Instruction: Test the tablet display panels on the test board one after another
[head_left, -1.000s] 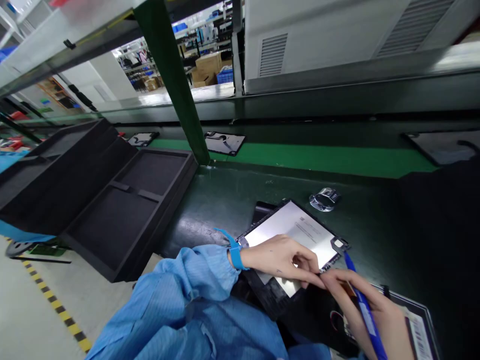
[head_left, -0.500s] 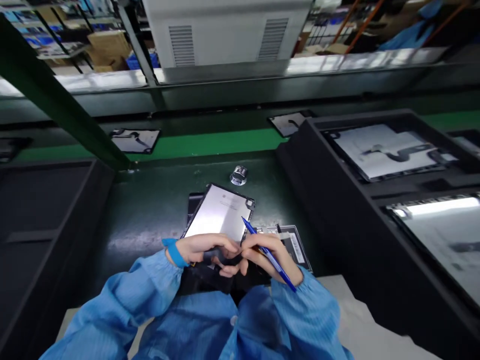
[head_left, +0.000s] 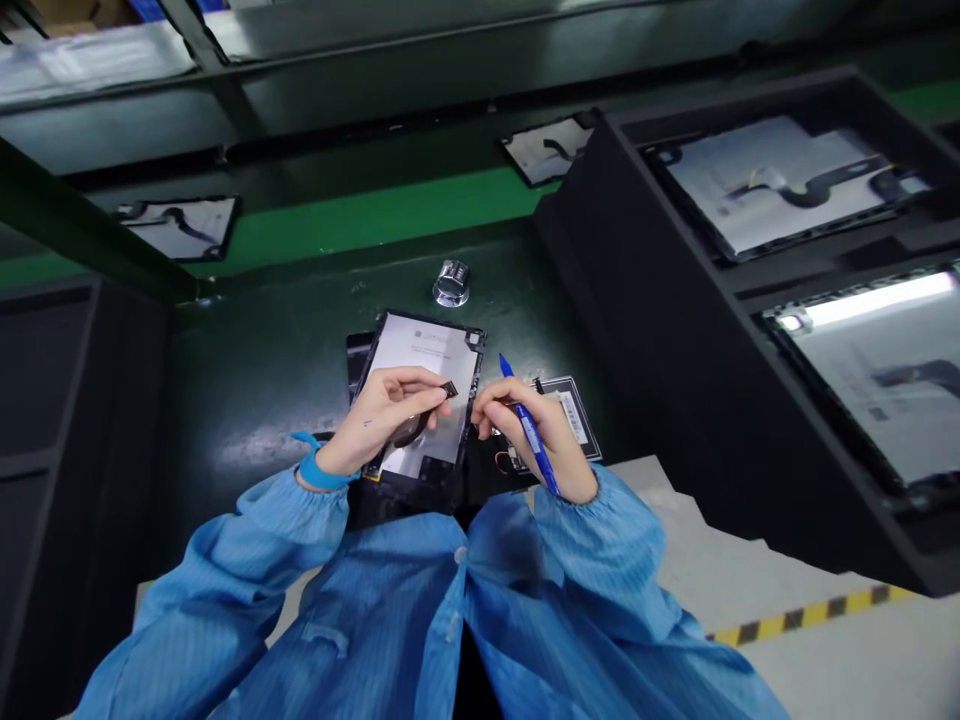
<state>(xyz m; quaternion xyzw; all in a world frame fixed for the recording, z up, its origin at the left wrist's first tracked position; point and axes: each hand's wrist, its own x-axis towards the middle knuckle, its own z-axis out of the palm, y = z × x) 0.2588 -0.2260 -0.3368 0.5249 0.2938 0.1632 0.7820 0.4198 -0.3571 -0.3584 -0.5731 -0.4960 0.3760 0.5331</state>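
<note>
A tablet screen panel with a pale back (head_left: pixel 427 350) lies on the dark green bench in front of me. Above it my left hand (head_left: pixel 382 415) pinches the end of a dark flex cable (head_left: pixel 450 390) between thumb and fingers. The rest of that cable curves down beneath the hand. My right hand (head_left: pixel 544 435), to the right of the panel, has its fingers curled round a blue pen (head_left: pixel 532 435) that slants up past the knuckles. Whether its fingertips pinch something small too, I cannot tell. Partly behind this hand is a flat part with a white label (head_left: pixel 574 412).
Beyond the panel stands a shiny metal knob-like piece (head_left: pixel 451 284). A tall black foam tray (head_left: pixel 645 270) holding screen panels (head_left: pixel 780 190) rises on the right; another black tray (head_left: pixel 45 370) is at left. More panels (head_left: pixel 191 225) lie along the green strip (head_left: pixel 375 215).
My hands have moved apart from each other. The left now shows the cable's end raised over the panel; the right has shifted away with the pen. The view has tilted down.
</note>
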